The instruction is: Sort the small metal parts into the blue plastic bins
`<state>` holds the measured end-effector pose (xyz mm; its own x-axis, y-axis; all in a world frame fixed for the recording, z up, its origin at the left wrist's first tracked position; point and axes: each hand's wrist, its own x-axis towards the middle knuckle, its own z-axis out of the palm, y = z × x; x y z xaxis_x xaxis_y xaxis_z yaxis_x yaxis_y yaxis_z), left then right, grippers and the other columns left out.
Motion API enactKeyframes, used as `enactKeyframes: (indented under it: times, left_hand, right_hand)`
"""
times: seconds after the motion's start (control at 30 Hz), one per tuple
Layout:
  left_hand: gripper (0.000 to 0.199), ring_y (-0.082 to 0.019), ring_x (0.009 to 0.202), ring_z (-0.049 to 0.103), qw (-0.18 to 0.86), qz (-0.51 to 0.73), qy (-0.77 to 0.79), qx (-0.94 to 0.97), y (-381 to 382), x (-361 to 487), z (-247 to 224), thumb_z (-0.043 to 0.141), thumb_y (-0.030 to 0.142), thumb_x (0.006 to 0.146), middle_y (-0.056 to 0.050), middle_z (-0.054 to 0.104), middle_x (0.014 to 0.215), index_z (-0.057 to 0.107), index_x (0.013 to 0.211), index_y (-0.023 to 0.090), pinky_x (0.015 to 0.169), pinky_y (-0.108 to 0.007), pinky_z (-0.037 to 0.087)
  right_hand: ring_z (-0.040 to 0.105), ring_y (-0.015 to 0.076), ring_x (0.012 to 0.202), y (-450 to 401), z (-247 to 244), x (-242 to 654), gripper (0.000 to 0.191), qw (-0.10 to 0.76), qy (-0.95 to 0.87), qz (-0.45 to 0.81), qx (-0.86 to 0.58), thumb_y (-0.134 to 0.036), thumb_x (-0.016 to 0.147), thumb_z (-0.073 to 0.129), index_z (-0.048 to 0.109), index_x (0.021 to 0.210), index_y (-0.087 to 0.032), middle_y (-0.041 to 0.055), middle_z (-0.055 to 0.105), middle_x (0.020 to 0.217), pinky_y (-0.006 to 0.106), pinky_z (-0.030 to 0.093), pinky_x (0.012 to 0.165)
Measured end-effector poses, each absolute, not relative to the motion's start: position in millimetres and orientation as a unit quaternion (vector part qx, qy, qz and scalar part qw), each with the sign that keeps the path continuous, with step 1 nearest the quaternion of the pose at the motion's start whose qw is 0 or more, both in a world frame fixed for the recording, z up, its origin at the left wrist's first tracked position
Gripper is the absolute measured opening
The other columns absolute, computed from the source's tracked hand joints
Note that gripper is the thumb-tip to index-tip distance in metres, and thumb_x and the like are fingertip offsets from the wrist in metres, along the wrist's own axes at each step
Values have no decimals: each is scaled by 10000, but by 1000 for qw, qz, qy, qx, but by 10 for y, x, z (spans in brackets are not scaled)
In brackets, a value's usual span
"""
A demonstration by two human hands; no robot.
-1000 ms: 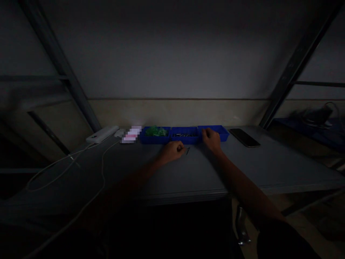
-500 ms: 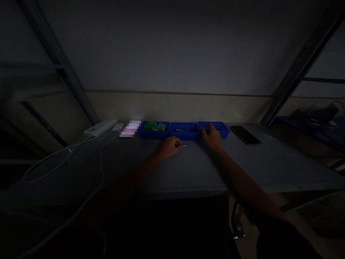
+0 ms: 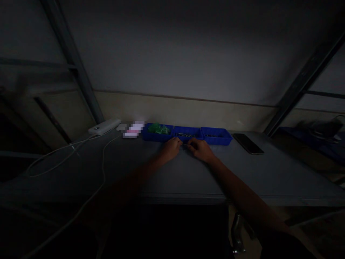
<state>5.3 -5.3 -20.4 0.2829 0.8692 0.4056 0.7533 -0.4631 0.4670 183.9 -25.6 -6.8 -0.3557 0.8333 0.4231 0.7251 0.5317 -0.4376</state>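
Three bins (image 3: 217,141) of green plastic (image 3: 158,128) or small parts (image 3: 185,135), left fingers (image 3: 178,143) and right fingers (image 3: 191,144) pinching a thin piece (image 3: 184,144).

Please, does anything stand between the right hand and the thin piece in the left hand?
Nothing visible stands between the right hand and the thin piece in the left hand. The middle blue bin is behind, not between.

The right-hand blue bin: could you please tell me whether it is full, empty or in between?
In between: small dark pieces lie low in the right-hand blue bin, below its rim.
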Motion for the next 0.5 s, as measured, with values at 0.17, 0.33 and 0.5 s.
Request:
enactKeyframes:
  times: [0.17, 0.33, 0.5]
  left_hand:
    - [254, -158, 732, 590, 100, 321, 508, 793, -88, 64, -165, 406, 218, 909, -60, 633, 757, 567, 723, 157, 716, -263, 428]
    - [292, -156, 675, 588, 107, 342, 515, 779, -102, 62, -151, 386, 247, 914, -50, 630, 694, 565, 704, 152, 672, -265, 421]
    - [128, -144, 719, 592, 154, 405, 429, 793, -151, 60, -100, 475, 235, 861, -28, 638, 750, 570, 828, 156, 676, -245, 435]
  right_hand:
    - [516, 116, 579, -272, -70, 1808, 147, 309, -831, 68, -457, -248, 857, 471, 602, 877, -183, 3, 612, 683, 217, 333, 567]
    - [542, 128, 614, -295, -64, 1784, 166, 295, -836, 56, -459, -288, 886, 454, 581, 891, -182, 19, 628, 722, 223, 342, 588]
    - [551, 142, 640, -280, -58, 1785, 275, 310, -817, 29, -486, -326, 921, 378, 564, 776, -185, 32, 618, 710, 236, 339, 598]
